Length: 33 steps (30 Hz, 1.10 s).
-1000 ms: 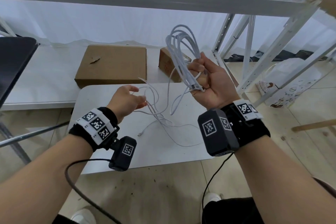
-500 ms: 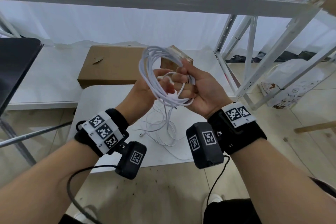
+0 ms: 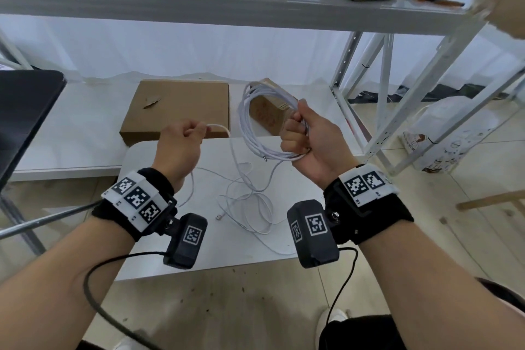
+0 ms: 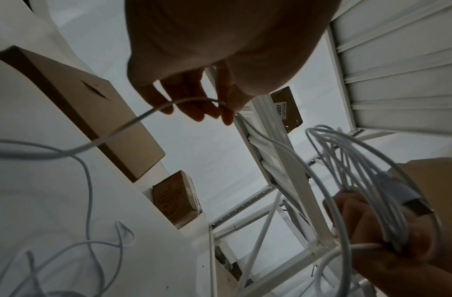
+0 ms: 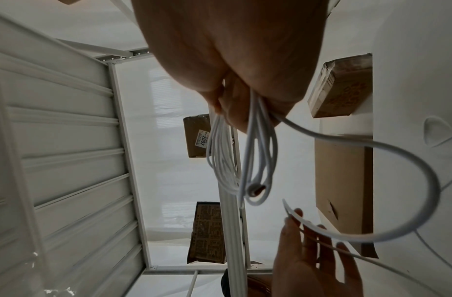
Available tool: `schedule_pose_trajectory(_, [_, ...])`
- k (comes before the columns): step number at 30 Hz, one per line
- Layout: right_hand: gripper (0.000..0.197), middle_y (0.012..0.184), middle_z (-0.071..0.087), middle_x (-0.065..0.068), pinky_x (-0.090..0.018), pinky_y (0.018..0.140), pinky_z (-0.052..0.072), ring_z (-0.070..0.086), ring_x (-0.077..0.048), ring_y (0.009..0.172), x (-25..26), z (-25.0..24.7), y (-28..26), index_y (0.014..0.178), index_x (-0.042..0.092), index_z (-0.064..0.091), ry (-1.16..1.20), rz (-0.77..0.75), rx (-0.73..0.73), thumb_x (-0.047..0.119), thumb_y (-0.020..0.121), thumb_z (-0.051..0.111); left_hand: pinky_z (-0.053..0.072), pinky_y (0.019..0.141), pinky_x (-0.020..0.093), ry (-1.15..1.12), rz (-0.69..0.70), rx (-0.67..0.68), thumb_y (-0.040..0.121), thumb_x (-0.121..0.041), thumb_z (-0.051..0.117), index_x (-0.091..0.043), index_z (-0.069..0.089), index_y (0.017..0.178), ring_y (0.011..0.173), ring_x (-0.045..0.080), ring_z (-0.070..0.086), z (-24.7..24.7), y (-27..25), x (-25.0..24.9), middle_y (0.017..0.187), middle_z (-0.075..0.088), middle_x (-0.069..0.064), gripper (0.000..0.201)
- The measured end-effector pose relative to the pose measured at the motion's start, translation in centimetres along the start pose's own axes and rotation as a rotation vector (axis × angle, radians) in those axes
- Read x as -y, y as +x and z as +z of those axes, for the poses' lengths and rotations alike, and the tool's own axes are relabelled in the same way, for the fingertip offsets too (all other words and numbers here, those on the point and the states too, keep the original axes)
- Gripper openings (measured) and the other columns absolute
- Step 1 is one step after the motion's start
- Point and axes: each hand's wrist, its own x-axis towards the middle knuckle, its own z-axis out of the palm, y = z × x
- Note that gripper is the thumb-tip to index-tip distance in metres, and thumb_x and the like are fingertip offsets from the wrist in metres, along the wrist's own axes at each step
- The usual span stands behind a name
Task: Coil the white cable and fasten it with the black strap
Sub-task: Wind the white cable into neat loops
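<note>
Mid-coil. Our right hand (image 3: 311, 139) grips the gathered loops of white cable (image 3: 255, 122) above the table (image 3: 147, 236); our left hand (image 3: 181, 136) pinches the free strand. Slack lies loose on the table. Next: bring another loop across. No strap seen.
</note>
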Motion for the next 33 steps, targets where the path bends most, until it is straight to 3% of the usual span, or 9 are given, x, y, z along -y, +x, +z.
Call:
schedule_pose_trajectory(6, [0.04, 0.055, 0.025, 0.006, -0.018, 0.032, 0.022, 0.02, -0.006, 0.036, 0.2, 0.3, -0.3, 0.071, 0.016, 0.044, 0.001, -0.091, -0.069, 0.037, 0.106, 0.042, 0.041, 0.085, 0.028, 0.123, -0.086, -0.04, 0.102, -0.017, 0.052, -0.02, 0.067, 0.1, 0.106, 0.019, 0.058, 0.0, 0.1, 0.7, 0.11, 0.065, 0.003, 0.015])
schedule_pose_trajectory(11, [0.04, 0.063, 0.018, 0.003, -0.02, 0.036, 0.019, 0.016, -0.007, 0.042, 0.0, 1.0, -0.9, 0.07, 0.018, 0.038, -0.114, -0.197, -0.124, 0.033, 0.107, 0.042, 0.041, 0.074, 0.011, 0.197, 0.252, -0.137, 0.101, -0.023, 0.054, -0.02, 0.063, 0.107, 0.094, 0.011, 0.061, 0.8, -2.5, -2.3, 0.107, 0.067, -0.001, 0.011])
schedule_pose_trajectory(13, [0.04, 0.063, 0.018, 0.002, -0.02, 0.036, 0.018, 0.016, -0.007, 0.042, -0.3, 1.2, -1.2, 0.07, 0.018, 0.038, -0.111, -0.227, -0.13, 0.033, 0.107, 0.042, 0.046, 0.074, 0.012, 0.141, 0.279, -0.056, 0.102, -0.029, 0.052, -0.02, 0.06, 0.101, 0.088, 0.007, 0.063, 1.7, -4.2, -3.4, 0.097, 0.069, -0.004, 0.013])
schedule_pose_trajectory(15, [0.04, 0.062, 0.018, 0.002, -0.02, 0.036, 0.018, 0.016, -0.007, 0.041, -0.4, 1.3, -1.3, 0.07, 0.017, 0.038, -0.074, -0.26, -0.127, 0.033, 0.106, 0.042, 0.052, 0.086, 0.026, 0.05, 0.203, 0.081, 0.1, -0.044, 0.051, -0.019, 0.061, 0.1, 0.088, 0.005, 0.066, 2.5, -5.8, -3.8, 0.093, 0.072, -0.004, 0.026])
schedule_pose_trajectory(19, [0.041, 0.053, 0.019, 0.005, -0.019, 0.034, 0.02, 0.017, -0.006, 0.036, -0.9, 1.9, -1.4, 0.07, 0.016, 0.039, 0.044, -0.279, -0.085, 0.036, 0.106, 0.041, 0.052, 0.098, 0.044, -0.025, 0.154, 0.406, 0.086, -0.073, 0.052, -0.02, 0.06, 0.115, 0.104, 0.011, 0.067, 3.5, -7.7, -3.3, 0.108, 0.073, -0.005, 0.061])
schedule_pose_trajectory(22, [0.04, 0.051, 0.02, 0.006, -0.019, 0.034, 0.02, 0.017, -0.006, 0.036, -1.3, 2.2, -1.8, 0.071, 0.016, 0.04, 0.063, -0.264, -0.04, 0.036, 0.106, 0.04, 0.051, 0.101, 0.038, 0.044, 0.217, 0.593, 0.087, -0.062, 0.059, -0.024, 0.056, 0.124, 0.109, 0.005, 0.066, 3.9, -8.2, -2.8, 0.115, 0.071, -0.007, 0.053])
schedule_pose_trajectory(24, [0.04, 0.051, 0.021, 0.006, -0.019, 0.035, 0.02, 0.018, -0.006, 0.037, -1.4, 2.3, -2.2, 0.072, 0.016, 0.042, 0.075, -0.238, -0.005, 0.037, 0.106, 0.041, 0.05, 0.103, 0.036, 0.13, 0.265, 0.593, 0.093, -0.049, 0.063, -0.024, 0.059, 0.119, 0.106, 0.004, 0.065, 4.1, -8.0, -2.5, 0.111, 0.07, -0.007, 0.036])
schedule_pose_trajectory(29, [0.041, 0.053, 0.021, 0.005, -0.019, 0.037, 0.018, 0.017, -0.007, 0.039, -1.4, 2.9, -2.4, 0.071, 0.015, 0.042, -0.017, -0.252, 0.008, 0.035, 0.106, 0.041, 0.057, 0.082, 0.043, 0.131, 0.276, 0.517, 0.103, -0.032, 0.05, -0.012, 0.059, 0.102, 0.078, 0.017, 0.069, 4.0, -7.4, -2.7, 0.085, 0.069, -0.001, 0.023])
schedule_pose_trajectory(33, [0.041, 0.053, 0.02, 0.005, -0.02, 0.037, 0.017, 0.015, -0.007, 0.04, -0.9, 2.4, -2.0, 0.07, 0.016, 0.039, -0.085, -0.288, -0.051, 0.035, 0.107, 0.04, 0.048, 0.058, 0.03, 0.364, 0.443, 0.366, 0.101, -0.034, 0.053, -0.019, 0.054, 0.095, 0.058, 0.011, 0.055, 3.1, -6.7, -2.4, 0.072, 0.059, -0.004, 0.017])
